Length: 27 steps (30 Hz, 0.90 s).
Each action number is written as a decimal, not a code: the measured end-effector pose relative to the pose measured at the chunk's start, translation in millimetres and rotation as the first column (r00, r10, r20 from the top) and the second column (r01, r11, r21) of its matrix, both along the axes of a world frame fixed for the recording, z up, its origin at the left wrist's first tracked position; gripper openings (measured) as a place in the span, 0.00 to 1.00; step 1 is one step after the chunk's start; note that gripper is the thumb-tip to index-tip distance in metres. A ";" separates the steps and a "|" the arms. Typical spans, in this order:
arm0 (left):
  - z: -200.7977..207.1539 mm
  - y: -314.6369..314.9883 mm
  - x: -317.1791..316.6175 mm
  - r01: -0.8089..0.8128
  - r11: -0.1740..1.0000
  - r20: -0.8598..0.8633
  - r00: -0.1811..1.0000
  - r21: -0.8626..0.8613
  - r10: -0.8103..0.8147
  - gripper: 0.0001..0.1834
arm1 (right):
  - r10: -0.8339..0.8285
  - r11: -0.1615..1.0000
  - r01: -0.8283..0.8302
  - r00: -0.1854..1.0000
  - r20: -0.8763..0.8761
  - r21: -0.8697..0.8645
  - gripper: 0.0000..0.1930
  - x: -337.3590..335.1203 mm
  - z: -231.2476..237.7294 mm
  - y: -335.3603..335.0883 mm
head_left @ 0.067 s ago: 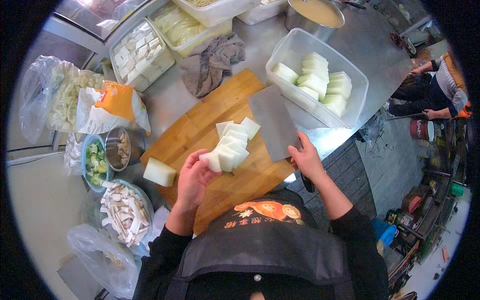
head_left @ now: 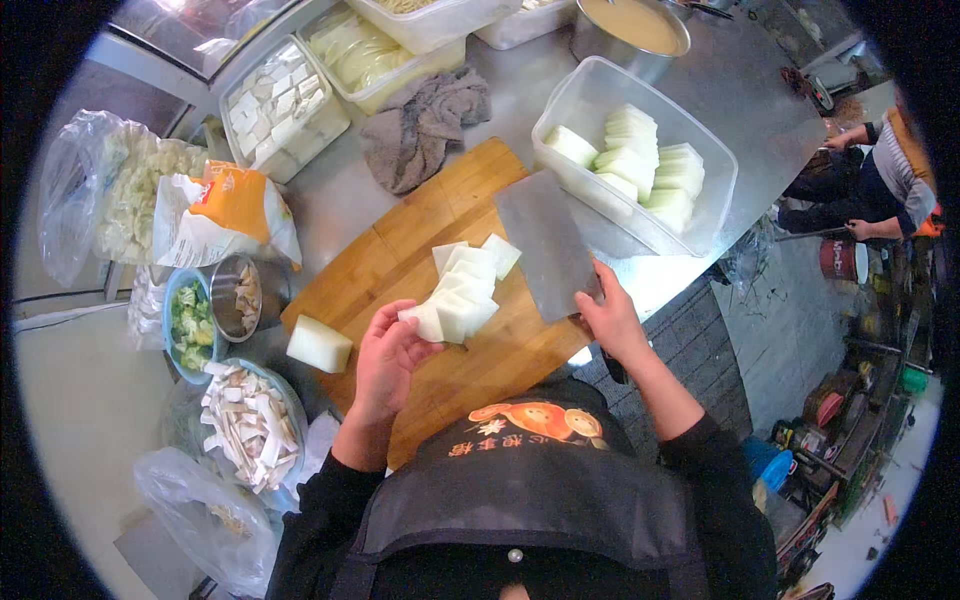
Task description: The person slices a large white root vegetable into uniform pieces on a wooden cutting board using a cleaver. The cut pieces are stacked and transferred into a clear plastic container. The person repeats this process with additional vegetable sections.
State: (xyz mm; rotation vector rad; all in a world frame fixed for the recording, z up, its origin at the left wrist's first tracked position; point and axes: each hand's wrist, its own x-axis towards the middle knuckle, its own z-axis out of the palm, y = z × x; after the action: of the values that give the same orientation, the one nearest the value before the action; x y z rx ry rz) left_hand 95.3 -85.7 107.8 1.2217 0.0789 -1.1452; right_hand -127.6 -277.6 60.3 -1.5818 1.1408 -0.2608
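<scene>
In my right hand [head_left: 612, 316] I grip a cleaver [head_left: 548, 245], its broad grey blade tilted over the right edge of the wooden cutting board [head_left: 370, 268]. My left hand [head_left: 388, 348] pinches a thin square winter melon slice [head_left: 424, 322] between thumb and fingers. That slice is at the near end of a fanned pile of pale winter melon slices [head_left: 468, 285] on the board. An uncut block of winter melon [head_left: 319, 344] sits at the board's left edge, just left of my left hand.
Beyond the cleaver, a clear plastic tub [head_left: 700, 225] holds stacked melon pieces. A grey cloth [head_left: 415, 130] lies behind the board. At left are a bowl of broccoli [head_left: 190, 325], a metal bowl [head_left: 238, 295] and a basin of white strips [head_left: 250, 420]. Another person [head_left: 880, 170] is at far right.
</scene>
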 end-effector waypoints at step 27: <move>-15.1 -58.4 49.4 0.530 0.550 0.706 -0.140 0.646 -0.694 0.53 | 0.245 0.965 -0.233 0.964 0.104 -0.118 0.10 32.5 28.7 28.3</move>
State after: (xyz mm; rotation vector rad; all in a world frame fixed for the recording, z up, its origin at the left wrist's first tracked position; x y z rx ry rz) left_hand 144.7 -144.2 92.7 2.0242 -1.6715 -0.9099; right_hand -95.1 -249.2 89.0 -1.7555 0.8472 -0.2526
